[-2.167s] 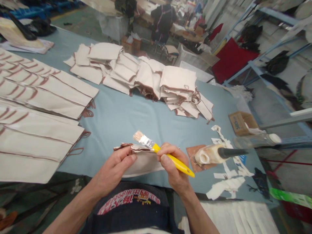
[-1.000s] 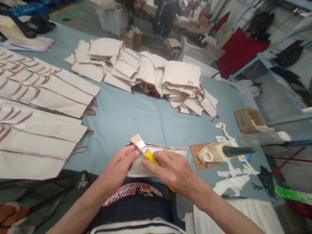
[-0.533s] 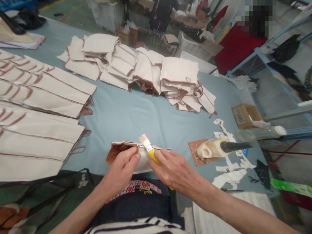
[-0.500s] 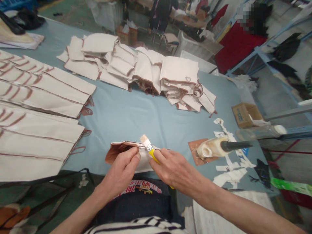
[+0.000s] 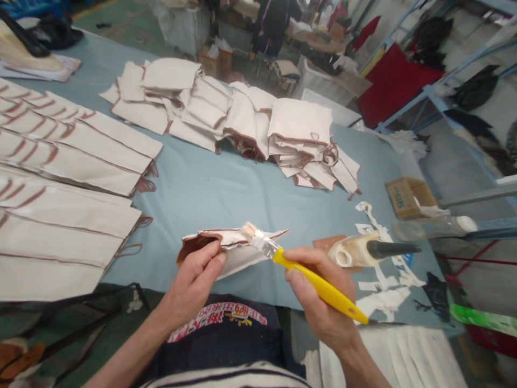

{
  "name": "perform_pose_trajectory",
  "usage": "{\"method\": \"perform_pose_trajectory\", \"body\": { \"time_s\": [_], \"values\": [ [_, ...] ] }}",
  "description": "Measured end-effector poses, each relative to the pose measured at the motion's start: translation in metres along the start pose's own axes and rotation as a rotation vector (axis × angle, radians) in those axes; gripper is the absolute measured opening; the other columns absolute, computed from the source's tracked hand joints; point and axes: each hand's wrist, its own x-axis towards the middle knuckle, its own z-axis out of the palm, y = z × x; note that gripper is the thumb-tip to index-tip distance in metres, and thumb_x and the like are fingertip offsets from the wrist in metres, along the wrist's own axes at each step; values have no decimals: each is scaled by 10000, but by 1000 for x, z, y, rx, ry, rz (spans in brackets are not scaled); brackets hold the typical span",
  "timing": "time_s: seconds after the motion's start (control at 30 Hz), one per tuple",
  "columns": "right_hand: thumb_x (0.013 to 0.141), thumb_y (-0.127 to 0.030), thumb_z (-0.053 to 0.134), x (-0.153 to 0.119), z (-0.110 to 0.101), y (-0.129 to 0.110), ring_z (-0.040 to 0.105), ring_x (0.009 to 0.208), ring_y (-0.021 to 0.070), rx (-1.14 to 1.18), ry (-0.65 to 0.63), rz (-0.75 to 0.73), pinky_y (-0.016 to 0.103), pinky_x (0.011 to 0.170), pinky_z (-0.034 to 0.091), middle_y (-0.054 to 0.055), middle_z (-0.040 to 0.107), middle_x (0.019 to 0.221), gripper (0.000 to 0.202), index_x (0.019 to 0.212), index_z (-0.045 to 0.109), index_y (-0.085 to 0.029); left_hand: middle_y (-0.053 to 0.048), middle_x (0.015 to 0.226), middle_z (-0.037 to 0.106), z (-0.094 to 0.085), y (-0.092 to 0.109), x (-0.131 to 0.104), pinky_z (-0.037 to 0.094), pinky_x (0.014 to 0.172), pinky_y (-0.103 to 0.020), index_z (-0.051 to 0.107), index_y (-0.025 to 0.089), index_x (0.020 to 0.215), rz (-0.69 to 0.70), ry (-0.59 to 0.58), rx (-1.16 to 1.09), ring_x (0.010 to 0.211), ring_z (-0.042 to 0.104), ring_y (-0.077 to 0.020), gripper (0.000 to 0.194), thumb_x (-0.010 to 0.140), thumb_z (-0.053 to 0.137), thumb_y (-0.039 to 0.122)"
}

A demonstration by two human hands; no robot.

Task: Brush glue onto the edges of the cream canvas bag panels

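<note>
My left hand (image 5: pixel 194 280) grips a folded cream cloth bag (image 5: pixel 238 253) with brown trim at the near edge of the blue table (image 5: pixel 226 194), its brown flap lifted at the left end. My right hand (image 5: pixel 319 302) holds a paintbrush (image 5: pixel 299 272) with a yellow handle, its pale bristles resting on the bag's top edge. A glue-caked bottle with a black nozzle (image 5: pixel 363 251) lies on its side on a brown patch just right of the brush.
Flat cream bags (image 5: pixel 68 183) overlap in rows at the left. A loose heap of folded bags (image 5: pixel 238 121) lies across the far middle. White paper scraps (image 5: pixel 383 280) and a small cardboard box (image 5: pixel 407 196) sit at the right. A person works far back.
My right hand pulled back from the bag and now grips the brush by its handle, out to the right. The bag's right end has lifted off the table.
</note>
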Motion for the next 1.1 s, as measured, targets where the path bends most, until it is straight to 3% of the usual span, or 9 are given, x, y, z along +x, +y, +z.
{"method": "perform_pose_trajectory", "body": {
  "time_s": [0.13, 0.27, 0.33, 0.43, 0.53, 0.73, 0.9, 1.0, 1.1],
  "values": [
    [976, -311, 639, -11, 16, 8, 537, 536, 121, 205, 143, 214, 230, 486, 434, -32, 624, 690, 92, 998, 706, -252, -19, 798, 648, -2, -2, 3, 478, 713, -292, 703, 187, 940, -54, -49, -114, 750, 560, -203, 360, 994, 456, 443],
    [940, -333, 706, -13, 29, 13, 542, 564, 117, 281, 135, 282, 229, 518, 449, -19, 651, 725, 109, 987, 709, -235, -54, 949, 723, -2, -4, 5, 511, 805, -313, 736, 171, 1073, -64, -76, -209, 866, 615, -228, 383, 999, 485, 450],
    [945, -362, 706, -13, 35, 14, 517, 546, 110, 353, 103, 311, 227, 510, 438, -25, 634, 708, 134, 974, 709, -232, -64, 1008, 731, -2, -2, 6, 506, 854, -321, 738, 174, 1053, -22, -74, -198, 919, 627, -235, 363, 1001, 482, 426],
    [960, -404, 692, -14, 42, 18, 479, 524, 102, 458, 89, 343, 222, 487, 410, -37, 589, 687, 171, 972, 711, -235, -48, 924, 697, -2, 1, 4, 489, 812, -309, 700, 189, 893, 22, -61, -108, 875, 616, -222, 333, 999, 459, 393],
    [976, -386, 682, -15, 45, 23, 488, 564, 107, 480, 84, 285, 235, 508, 406, -12, 618, 786, 147, 983, 720, -243, -13, 785, 610, -1, 2, 2, 463, 730, -292, 591, 210, 755, 50, -38, -19, 766, 567, -193, 341, 1004, 430, 379],
    [1020, -372, 603, -13, 37, 18, 580, 767, 171, 412, 49, 73, 303, 677, 461, 12, 622, 862, 155, 1041, 730, -285, 39, 659, 498, 7, -7, 1, 385, 620, -274, 477, 231, 718, 140, 36, 90, 638, 485, -158, 330, 1030, 400, 308],
    [936, -136, 627, -7, 28, -3, 603, 773, 156, 161, -88, -83, 281, 692, 470, 4, 649, 847, 205, 1047, 732, -273, 15, 772, 605, 9, -10, 5, 447, 738, -270, 541, 218, 808, 219, 34, 73, 726, 557, -157, 269, 1038, 405, 247],
    [921, -96, 628, -7, 18, -7, 617, 743, 142, 136, -135, -83, 263, 663, 472, -2, 660, 822, 235, 1042, 739, -264, 24, 731, 572, 10, -15, 7, 443, 721, -266, 509, 225, 767, 285, 82, 131, 684, 535, -151, 283, 1029, 402, 208],
    [948, -149, 621, -14, 4, 4, 598, 710, 143, 178, 7, 31, 267, 646, 469, -7, 642, 776, 169, 967, 743, -266, 42, 651, 494, 11, -21, 8, 397, 623, -266, 415, 240, 683, 336, 125, 230, 602, 488, -143, 331, 1009, 396, 186]
  ]
}}
